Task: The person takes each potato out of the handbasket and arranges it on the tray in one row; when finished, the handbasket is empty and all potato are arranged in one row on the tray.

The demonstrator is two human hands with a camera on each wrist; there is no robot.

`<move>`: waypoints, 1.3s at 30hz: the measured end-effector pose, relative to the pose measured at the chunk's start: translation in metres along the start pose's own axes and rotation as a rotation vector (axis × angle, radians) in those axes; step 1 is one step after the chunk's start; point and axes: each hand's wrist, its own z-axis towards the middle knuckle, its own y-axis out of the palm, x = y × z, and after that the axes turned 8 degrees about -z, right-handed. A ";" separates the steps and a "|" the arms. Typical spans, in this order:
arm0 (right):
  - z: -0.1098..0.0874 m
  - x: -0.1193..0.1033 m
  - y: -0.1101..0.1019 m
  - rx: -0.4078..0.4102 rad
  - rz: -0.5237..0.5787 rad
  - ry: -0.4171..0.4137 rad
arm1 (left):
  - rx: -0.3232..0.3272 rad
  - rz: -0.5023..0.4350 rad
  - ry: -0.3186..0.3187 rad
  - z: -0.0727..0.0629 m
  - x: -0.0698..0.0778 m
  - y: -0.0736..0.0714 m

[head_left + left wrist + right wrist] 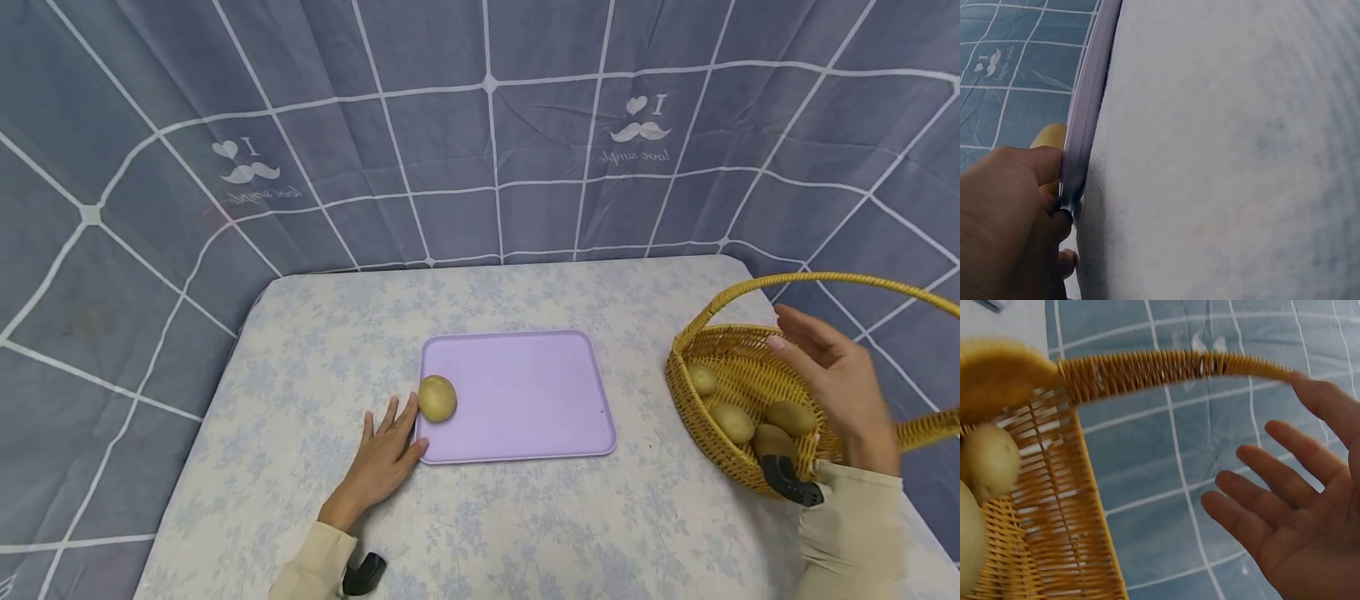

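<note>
A lilac tray (525, 400) lies on the table with one potato (437, 398) at its left end. At the tray's near left corner is my left hand (381, 462), its fingers spread and fairly straight, touching the rim. The left wrist view shows the thumb against the tray's edge, the potato partly hidden behind the hand. Over the right side of a wicker basket (686, 396) hovers my right hand (843, 383), empty, fingers extended and apart. Several potatoes (731, 422) lie in the basket. In the right wrist view, the thumb tip appears beside the basket handle (1166, 369); contact is unclear.
A pale floral cloth (525, 517) covers the table. The basket's tall handle arches over its opening, near the right hand. A grey-blue checked curtain (450, 133) hangs behind and at both sides. Black wrist-camera mounts (365, 573) sit at the cuffs.
</note>
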 end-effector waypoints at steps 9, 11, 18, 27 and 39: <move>0.022 0.020 -0.019 -0.063 -0.096 0.121 | 0.016 -0.008 0.002 0.000 -0.002 0.003; 0.025 0.026 -0.020 -0.087 -0.119 0.133 | 0.008 -0.006 -0.007 0.001 -0.003 0.003; 0.023 0.051 -0.009 -0.181 -0.140 0.146 | -0.006 -0.005 -0.016 0.001 -0.002 0.002; 0.025 0.062 0.007 -0.346 -0.218 0.097 | -0.006 -0.011 -0.015 0.001 -0.001 0.002; 0.023 0.066 0.022 -0.543 -0.129 0.107 | 0.017 -0.006 -0.005 0.000 0.000 0.003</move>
